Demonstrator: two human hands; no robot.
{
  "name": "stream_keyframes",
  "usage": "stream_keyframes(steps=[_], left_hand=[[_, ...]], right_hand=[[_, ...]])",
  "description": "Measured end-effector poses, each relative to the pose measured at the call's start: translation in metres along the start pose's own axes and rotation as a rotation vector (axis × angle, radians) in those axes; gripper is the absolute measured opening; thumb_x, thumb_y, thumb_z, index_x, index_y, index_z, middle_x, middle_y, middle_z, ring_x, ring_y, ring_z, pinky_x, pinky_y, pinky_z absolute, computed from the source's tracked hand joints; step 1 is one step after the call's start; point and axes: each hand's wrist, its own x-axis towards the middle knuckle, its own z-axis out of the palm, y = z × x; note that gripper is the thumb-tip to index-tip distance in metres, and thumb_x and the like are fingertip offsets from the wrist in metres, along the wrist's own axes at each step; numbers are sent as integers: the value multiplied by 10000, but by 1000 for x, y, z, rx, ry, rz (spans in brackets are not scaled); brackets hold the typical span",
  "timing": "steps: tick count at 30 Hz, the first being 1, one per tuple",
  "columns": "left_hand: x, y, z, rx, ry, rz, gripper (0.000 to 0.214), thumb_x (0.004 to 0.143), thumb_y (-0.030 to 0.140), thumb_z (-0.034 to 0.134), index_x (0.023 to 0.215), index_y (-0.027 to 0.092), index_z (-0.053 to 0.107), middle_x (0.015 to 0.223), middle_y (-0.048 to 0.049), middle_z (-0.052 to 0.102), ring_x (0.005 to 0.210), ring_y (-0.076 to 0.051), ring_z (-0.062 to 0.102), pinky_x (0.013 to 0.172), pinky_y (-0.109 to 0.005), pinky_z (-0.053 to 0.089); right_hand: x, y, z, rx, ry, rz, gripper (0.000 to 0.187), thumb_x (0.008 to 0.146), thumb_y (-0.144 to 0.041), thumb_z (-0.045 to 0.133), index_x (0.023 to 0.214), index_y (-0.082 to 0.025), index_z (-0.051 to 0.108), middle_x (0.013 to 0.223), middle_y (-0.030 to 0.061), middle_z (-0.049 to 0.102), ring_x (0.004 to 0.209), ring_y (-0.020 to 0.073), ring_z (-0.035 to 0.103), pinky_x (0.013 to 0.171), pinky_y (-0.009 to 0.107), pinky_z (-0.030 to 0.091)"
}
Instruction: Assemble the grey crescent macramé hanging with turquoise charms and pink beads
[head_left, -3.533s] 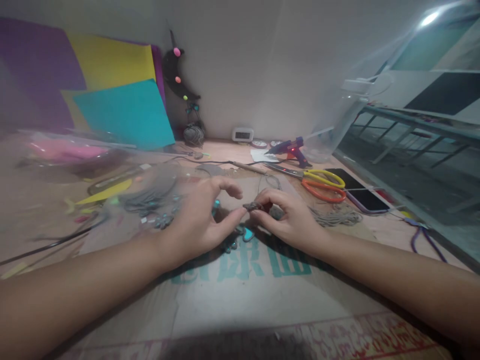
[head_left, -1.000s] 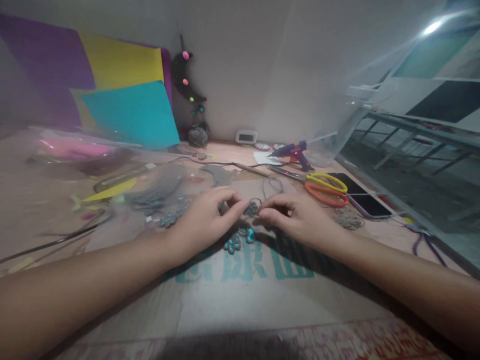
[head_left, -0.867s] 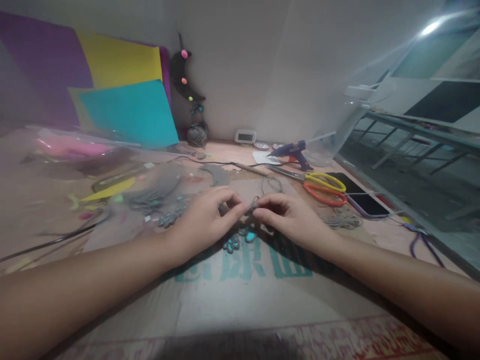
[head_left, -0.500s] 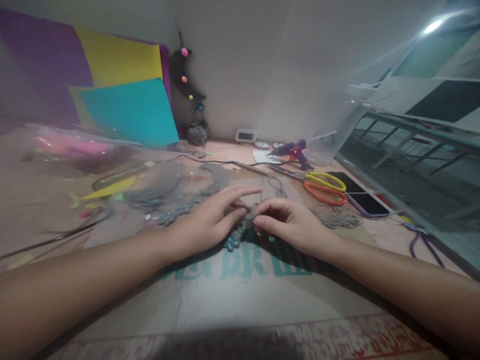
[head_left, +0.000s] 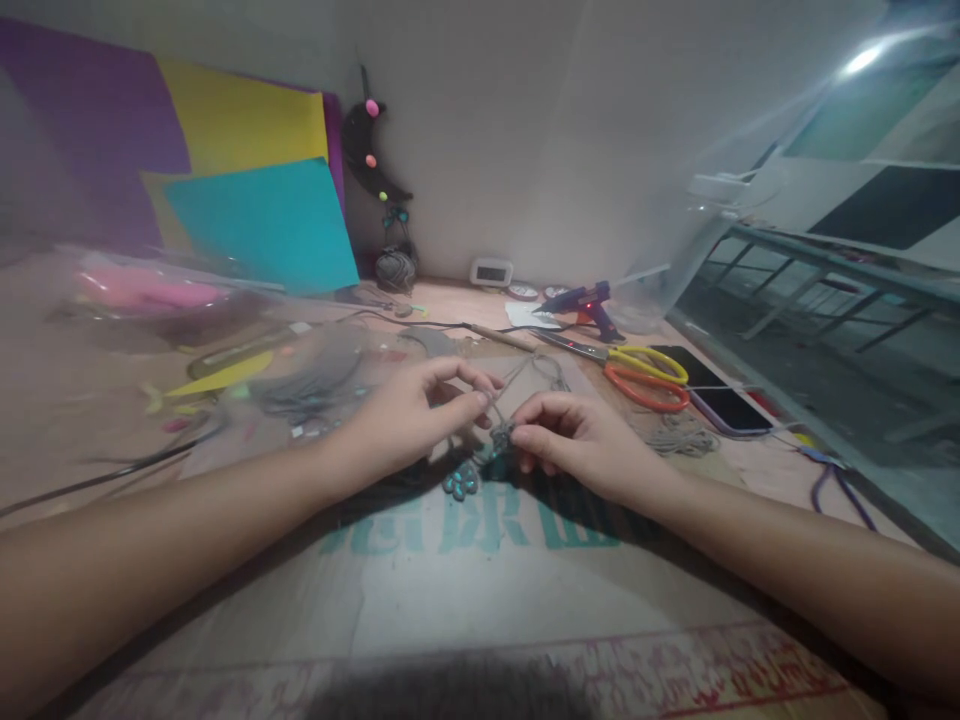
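Observation:
Between my two hands is a small grey cord piece (head_left: 501,438) with teal spots. My right hand (head_left: 566,435) pinches it at its right side, fingers curled. My left hand (head_left: 431,410) is closed at the fingertips on a thin grey cord (head_left: 495,402) running up from that piece. Just below lies a grey flower-shaped ornament (head_left: 460,481) with teal petals; whether it is joined to the cord piece I cannot tell. More grey cord (head_left: 551,370) trails behind my hands, and a loose bundle of cord (head_left: 681,437) lies right of my right hand.
Scissors (head_left: 645,375) with yellow and orange handles lie at the right, beside a phone (head_left: 724,395). Behind them stands a purple glue gun (head_left: 589,303), its red light lit. A small white clock (head_left: 492,271) is by the wall. Coloured sheets (head_left: 259,225) lean at the left.
My left hand has drawn up and slightly left, its fingers curling in onto the cord. The flower ornament shows more fully now. My right hand stays nearly in place.

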Motion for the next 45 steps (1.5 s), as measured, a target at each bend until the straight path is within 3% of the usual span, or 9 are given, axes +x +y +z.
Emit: stream_keyframes(steps=[4,8,13,20,24,28,32,42,45], left_hand=[[5,0,-7,-264,-23,-75,166,825,320,656,791,169,597,1148,-74,695,766,-180,707,688,-327,551],[7,8,-11,-437,-12,-94,159,790,269,668,716,165,573,1052,-63,714,841,-199,705,732,-331,555],[10,17,-18,-296,58,51,169,843,343,680,836,174,677,975,-48,719,1020,-209,658,933,-367,504],[12,25,-27,-311,152,156,173,789,241,726,951,187,702,993,-48,727,1022,-220,673,1017,-438,472],[7,34,-29,-199,86,204,166,817,252,711,969,187,701,1040,-56,728,1046,-219,669,1016,-420,477],[1,45,-25,-79,-54,277,161,870,221,657,1018,163,683,1088,-69,717,1058,-207,666,975,-370,501],[0,58,-19,-28,-133,340,175,898,216,622,1047,138,673,1086,-84,708,1066,-205,655,955,-349,506],[3,81,-22,22,-240,343,302,936,359,568,1191,209,632,1188,-78,686,1085,-227,647,904,-347,522],[8,90,-39,225,-100,292,307,929,436,544,1063,203,692,988,-69,729,898,-225,689,785,-331,527]], right_hand=[[2,1,-1,21,34,-2,239,826,-395,680,802,-171,599,602,-16,611,512,82,518,485,218,385],[2,-7,-5,37,57,-6,271,792,-425,703,771,-183,583,586,-22,607,491,84,502,486,231,388],[2,-13,-11,-51,21,26,248,803,-406,689,757,-183,592,595,-24,603,505,88,506,480,224,375],[4,-8,-13,-299,-167,104,245,885,-394,617,813,-164,668,648,3,657,542,94,531,540,231,390],[3,-22,-26,-526,-257,125,408,942,-481,501,852,-166,743,661,32,674,588,134,574,578,262,420],[4,-36,-45,-672,-137,17,474,955,-521,434,850,-177,743,674,32,659,592,133,567,588,265,420],[5,-47,-50,-602,80,-177,406,921,-522,494,888,-183,715,719,17,654,576,113,523,574,257,403],[16,-66,-13,-295,114,-258,426,840,-587,616,750,-181,711,665,22,647,569,117,507,549,261,418],[16,-70,-15,-221,118,-244,341,883,-506,615,802,-197,732,698,29,685,552,110,506,548,263,431]])
